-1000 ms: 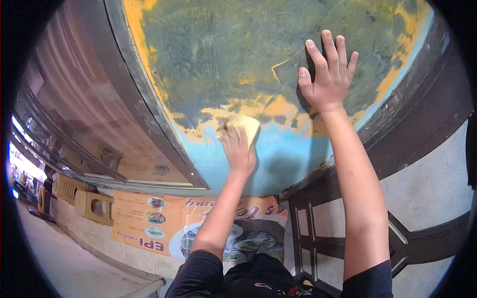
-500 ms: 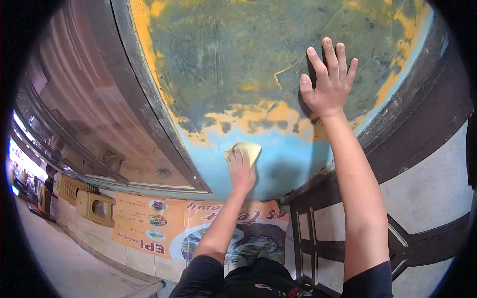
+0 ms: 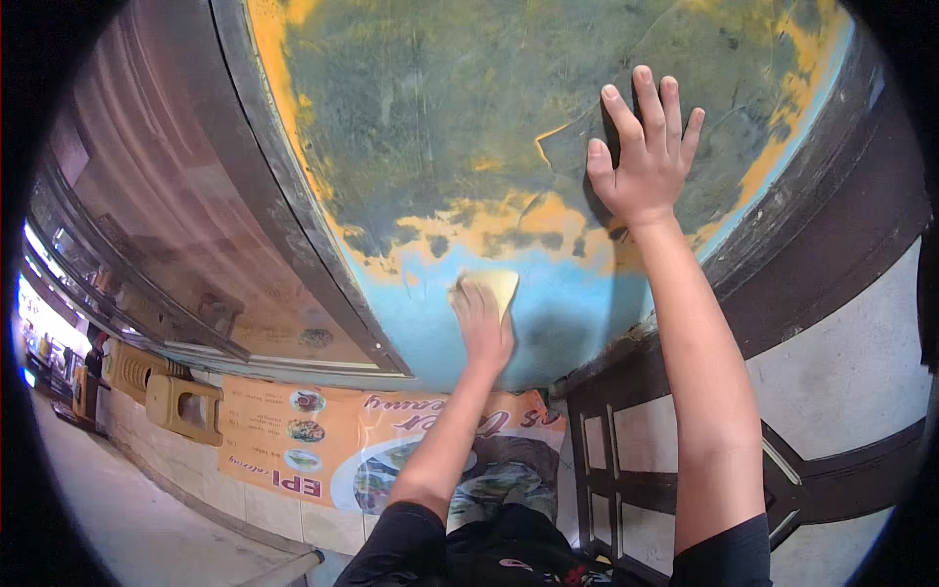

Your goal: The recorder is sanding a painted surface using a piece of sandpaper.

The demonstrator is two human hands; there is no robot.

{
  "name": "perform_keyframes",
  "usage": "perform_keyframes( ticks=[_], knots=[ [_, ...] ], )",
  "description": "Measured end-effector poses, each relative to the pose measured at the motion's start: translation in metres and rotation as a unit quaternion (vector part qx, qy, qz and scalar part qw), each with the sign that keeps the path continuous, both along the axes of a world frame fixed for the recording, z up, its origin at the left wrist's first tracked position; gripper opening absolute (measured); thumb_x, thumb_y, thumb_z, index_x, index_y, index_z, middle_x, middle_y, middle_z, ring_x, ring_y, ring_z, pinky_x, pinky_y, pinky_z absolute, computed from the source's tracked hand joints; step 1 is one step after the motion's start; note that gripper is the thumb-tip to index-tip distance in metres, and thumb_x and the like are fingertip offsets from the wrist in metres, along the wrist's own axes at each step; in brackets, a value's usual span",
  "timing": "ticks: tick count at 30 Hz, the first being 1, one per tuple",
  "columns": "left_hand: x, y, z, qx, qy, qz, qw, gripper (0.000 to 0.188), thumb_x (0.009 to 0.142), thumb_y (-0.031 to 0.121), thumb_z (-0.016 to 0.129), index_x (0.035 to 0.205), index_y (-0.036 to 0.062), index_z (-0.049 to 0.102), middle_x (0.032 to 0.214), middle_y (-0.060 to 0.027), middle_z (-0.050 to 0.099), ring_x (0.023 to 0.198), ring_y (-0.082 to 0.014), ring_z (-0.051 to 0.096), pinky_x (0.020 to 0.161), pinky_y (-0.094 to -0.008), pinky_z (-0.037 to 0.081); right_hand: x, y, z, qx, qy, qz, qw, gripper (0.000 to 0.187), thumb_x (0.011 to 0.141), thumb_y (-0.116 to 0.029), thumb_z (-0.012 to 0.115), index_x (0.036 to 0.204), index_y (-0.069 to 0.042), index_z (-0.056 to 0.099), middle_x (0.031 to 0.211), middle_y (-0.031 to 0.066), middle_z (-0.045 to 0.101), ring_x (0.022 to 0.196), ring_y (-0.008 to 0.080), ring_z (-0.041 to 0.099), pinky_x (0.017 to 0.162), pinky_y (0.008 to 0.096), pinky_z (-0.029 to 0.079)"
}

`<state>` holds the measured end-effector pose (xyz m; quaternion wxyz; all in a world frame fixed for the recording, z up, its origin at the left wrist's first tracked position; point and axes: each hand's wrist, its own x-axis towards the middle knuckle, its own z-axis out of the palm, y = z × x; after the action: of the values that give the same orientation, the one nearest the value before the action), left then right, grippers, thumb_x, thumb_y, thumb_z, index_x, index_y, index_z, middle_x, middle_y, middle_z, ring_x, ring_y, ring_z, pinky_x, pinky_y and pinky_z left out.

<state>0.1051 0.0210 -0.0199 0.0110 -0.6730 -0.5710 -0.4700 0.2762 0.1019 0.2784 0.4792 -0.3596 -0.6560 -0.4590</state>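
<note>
My left hand [image 3: 481,318] presses a pale yellow sheet [image 3: 502,288], perhaps sandpaper, against the light blue lower part of the wall [image 3: 559,293]. Its fingers lie over the sheet's left side, and a corner sticks out to the right. My right hand [image 3: 643,166] rests on the dark grey-green area of the wall [image 3: 430,117], fingers spread and nothing in it. Uneven orange patches [image 3: 479,230] run between the dark area and the blue band, and up both sides. A thin crack-like line with an orange edge shows left of my right hand.
A dark-framed window [image 3: 323,259] with a curtain behind it borders the wall on the left. To the right is a dark panelled door [image 3: 831,245] with pale panels. Below lies an orange printed banner [image 3: 264,460]; a tan plastic stool [image 3: 186,406] stands at the left.
My left hand and the yellow sheet have shifted slightly right, and the sheet a little up. My right hand stays flat on the wall.
</note>
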Motion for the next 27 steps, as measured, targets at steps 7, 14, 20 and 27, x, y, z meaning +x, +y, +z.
perform_keyframes(
  ticks=[7, 14, 20, 27],
  knots=[
    [-0.008, 0.012, 0.037, 0.094, -0.003, 0.044, 0.995, 0.073, 0.086, 0.016, 0.06, 0.146, -0.0088, 0.027, 0.153, -0.0382, 0.017, 0.139, -0.0607, 0.014, 0.113, -0.0679, 0.01, 0.002, -0.001, 0.005, 0.003, -0.018, -0.016, 1.0, 0.05, 0.09, -0.042, 0.052, 0.138, -0.031, 0.051, 0.155, 0.0011, 0.04, 0.145, 0.0264, 0.031, 0.119, 0.0536, 0.01],
    [-0.019, -0.003, 0.012, -0.018, -0.008, 0.031, 0.999, 0.073, 0.087, 0.013, 0.058, 0.149, -0.0061, 0.024, 0.156, -0.0355, 0.011, 0.141, -0.0591, 0.012, 0.113, -0.067, 0.01, 0.001, 0.0, 0.004, 0.007, -0.016, -0.01, 1.0, 0.051, 0.089, -0.042, 0.051, 0.139, -0.032, 0.051, 0.155, 0.0005, 0.04, 0.145, 0.0256, 0.031, 0.12, 0.0523, 0.008],
    [-0.04, 0.017, 0.072, 0.109, -0.041, 0.061, 0.991, 0.074, 0.085, 0.011, 0.059, 0.148, -0.006, 0.024, 0.155, -0.0374, 0.013, 0.139, -0.0614, 0.013, 0.114, -0.0665, 0.011, 0.006, 0.0, 0.001, 0.005, -0.016, -0.014, 1.0, 0.049, 0.091, -0.043, 0.05, 0.139, -0.031, 0.051, 0.155, 0.0003, 0.04, 0.146, 0.026, 0.031, 0.12, 0.0527, 0.009],
    [-0.05, 0.005, 0.02, 0.043, -0.033, 0.061, 0.997, 0.075, 0.087, 0.012, 0.057, 0.15, -0.0055, 0.021, 0.156, -0.0366, 0.01, 0.142, -0.0591, 0.009, 0.114, -0.0661, 0.009, 0.0, 0.0, 0.002, 0.003, -0.018, -0.012, 1.0, 0.049, 0.09, -0.042, 0.051, 0.138, -0.031, 0.052, 0.155, 0.0013, 0.04, 0.146, 0.0264, 0.031, 0.119, 0.0544, 0.01]
  ],
)
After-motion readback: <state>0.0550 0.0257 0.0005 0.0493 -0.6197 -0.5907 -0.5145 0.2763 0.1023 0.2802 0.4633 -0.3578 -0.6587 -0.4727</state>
